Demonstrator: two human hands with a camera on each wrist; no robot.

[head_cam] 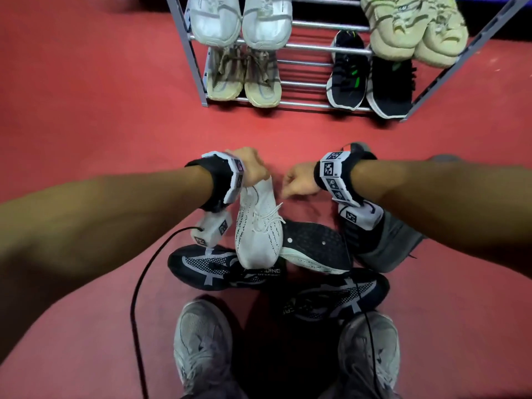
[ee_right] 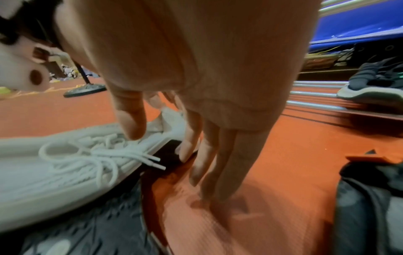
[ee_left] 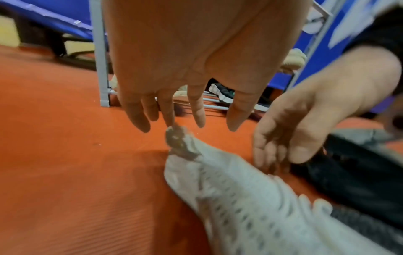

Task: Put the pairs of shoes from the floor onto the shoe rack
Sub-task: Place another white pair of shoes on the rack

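Lifting by its heel tab, the white knit shoe (head_cam: 257, 226) hangs toe-down under the left hand (head_cam: 249, 168), its toe resting on the black patterned shoe (head_cam: 218, 267) below. Left hand state: the head view looks like fingers closed on the heel; the left wrist view shows fingers mostly straight with one fingertip (ee_left: 171, 120) hooking the pull tab (ee_left: 179, 139), so a light hook or pinch, not a full grasp. Right hand (head_cam: 302, 181) is just beside the shoe's heel, fingers loosely extended toward the floor (ee_right: 272, 172), holding nothing. Handling guess: soft knit upper, light, flexes easily, will swing from the tab; firmer hold would be at the heel collar or pinched across the sole edge; loose white laces (ee_right: 104, 155) may snag. Just under the right hand lies an overturned shoe (head_cam: 316, 249), black sole up with white edge, likely the mate but can't confirm. Nearer the body, a second black patterned shoe (head_cam: 339, 295); a grey-black shoe (head_cam: 385, 246) sits below the right wrist. Writing: partial "…ONG" letters on the black shoe's tongue, rest unreadable. Beyond both hands, the shoe rack (head_cam: 305, 105) already holds four pairs, middle of the lower tier free. Wrist bands carry square printed marker tags.
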